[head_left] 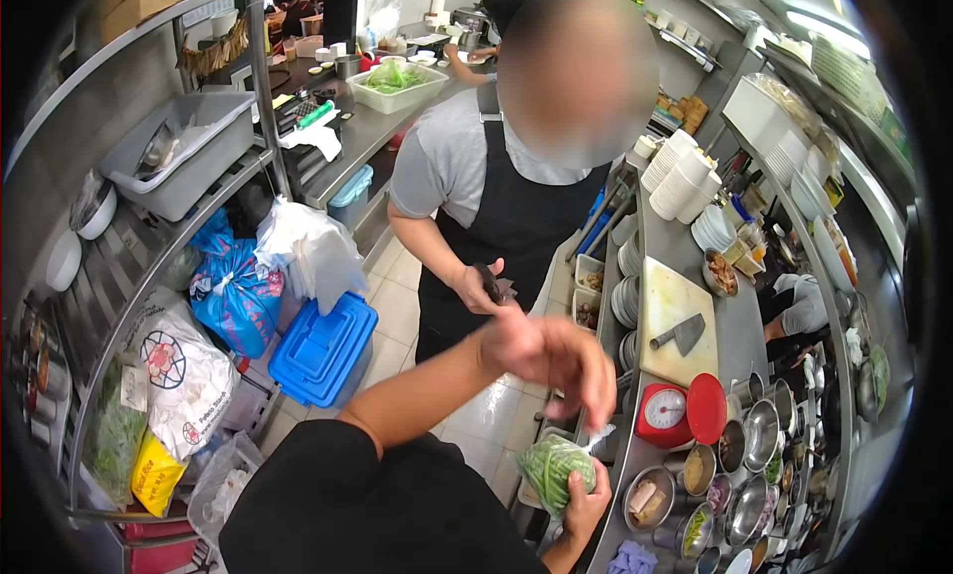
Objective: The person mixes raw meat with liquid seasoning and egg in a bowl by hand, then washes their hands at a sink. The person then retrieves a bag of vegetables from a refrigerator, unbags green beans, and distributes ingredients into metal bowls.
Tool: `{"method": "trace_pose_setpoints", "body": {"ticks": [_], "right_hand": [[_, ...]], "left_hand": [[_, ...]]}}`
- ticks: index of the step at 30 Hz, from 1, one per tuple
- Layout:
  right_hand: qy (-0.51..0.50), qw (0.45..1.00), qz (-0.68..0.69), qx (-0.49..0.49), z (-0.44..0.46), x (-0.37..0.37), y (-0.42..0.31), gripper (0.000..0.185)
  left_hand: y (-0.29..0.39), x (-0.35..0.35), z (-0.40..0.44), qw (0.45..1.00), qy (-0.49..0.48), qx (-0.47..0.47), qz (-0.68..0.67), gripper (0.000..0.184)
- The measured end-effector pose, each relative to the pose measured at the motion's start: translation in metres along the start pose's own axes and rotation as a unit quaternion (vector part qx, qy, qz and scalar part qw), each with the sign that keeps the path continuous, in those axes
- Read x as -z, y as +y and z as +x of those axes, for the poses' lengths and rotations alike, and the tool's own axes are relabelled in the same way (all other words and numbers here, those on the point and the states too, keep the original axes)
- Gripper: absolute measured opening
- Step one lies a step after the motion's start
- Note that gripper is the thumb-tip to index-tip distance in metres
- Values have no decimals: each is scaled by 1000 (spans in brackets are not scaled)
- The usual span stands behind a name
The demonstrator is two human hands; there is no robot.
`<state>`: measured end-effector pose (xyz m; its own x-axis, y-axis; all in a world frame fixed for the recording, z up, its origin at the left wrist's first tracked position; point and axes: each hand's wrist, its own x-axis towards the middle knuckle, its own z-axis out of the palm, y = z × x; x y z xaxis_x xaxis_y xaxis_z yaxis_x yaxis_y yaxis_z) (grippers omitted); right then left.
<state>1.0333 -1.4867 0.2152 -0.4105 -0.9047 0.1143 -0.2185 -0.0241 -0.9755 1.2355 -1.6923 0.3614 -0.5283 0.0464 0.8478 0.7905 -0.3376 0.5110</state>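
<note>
My right hand (586, 504) grips a clear plastic bag of cut green vegetables (554, 472) from its side, low at the counter's edge. The bag's twisted top points up and to the right. Above it, my left hand (566, 365) is blurred by motion, its fingers loosely bent downward and apart, with nothing visible in them. Facing me stands a person in a grey shirt and black apron (496, 197), who holds a small dark object (493, 281) that I cannot make out.
A cutting board (660, 286) with a cleaver (679, 334) lies on the right counter, near a red scale (663, 412) and several metal bowls (749, 509). Stacked white bowls (677, 177) stand farther back. A blue-lidded bin (323, 348) and bags (184, 375) are at left.
</note>
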Motion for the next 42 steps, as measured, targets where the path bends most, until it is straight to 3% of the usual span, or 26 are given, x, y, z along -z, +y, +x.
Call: {"method": "trace_pose_setpoints", "body": {"ticks": [2,3,4,5,6,8,11,12,14,16,18,22,26,28,30,34,36,42], "right_hand": [[13,1000,-11,8,-6,4,7,36],[25,1000,3,-5,-8,4,5,36],[37,999,18,-18,-9,5,4,37],[43,999,7,-19,-12,8,4,38],[48,999,10,-18,-14,11,12,38],[56,998,-15,-31,-20,22,28,40],[46,997,-33,-49,-27,26,42,39],[34,997,-51,-54,-27,26,43,39],[23,996,-38,-75,-27,22,41,35],[15,995,-69,-69,-26,17,43,34],[23,993,-90,-75,-26,14,39,34],[11,987,-112,-113,-22,22,40,32],[-9,991,-112,-71,-13,27,47,25],[-69,989,-4,-133,-13,30,56,24],[-80,988,25,-126,-14,25,65,25],[5,993,30,-116,-12,6,69,25],[42,999,8,-33,-10,3,80,16],[47,999,-10,-19,-10,-6,81,18]], "left_hand": [[-33,-8,-18,975,68,206,44,50],[-59,-9,-39,939,126,305,96,40],[-86,-14,-58,920,204,313,117,42],[-101,-20,-70,858,277,377,211,50],[-123,-27,-88,784,334,385,355,51],[-164,-37,-124,737,371,365,431,52],[-203,-44,-145,762,420,376,319,50],[-204,-42,-140,766,411,378,317,50],[-203,-34,-129,794,283,466,267,47],[-208,-31,-122,786,243,482,302,42],[-219,-26,-123,726,199,524,398,39],[-240,-29,-128,739,251,466,417,36],[-254,-25,-128,750,298,413,422,30],[-252,-31,-126,740,298,389,461,29],[-246,-31,-125,737,279,390,476,30],[-238,-29,-121,724,259,388,508,34],[-238,-29,-122,721,266,391,507,35],[-242,-34,-132,700,288,404,513,38]]}}
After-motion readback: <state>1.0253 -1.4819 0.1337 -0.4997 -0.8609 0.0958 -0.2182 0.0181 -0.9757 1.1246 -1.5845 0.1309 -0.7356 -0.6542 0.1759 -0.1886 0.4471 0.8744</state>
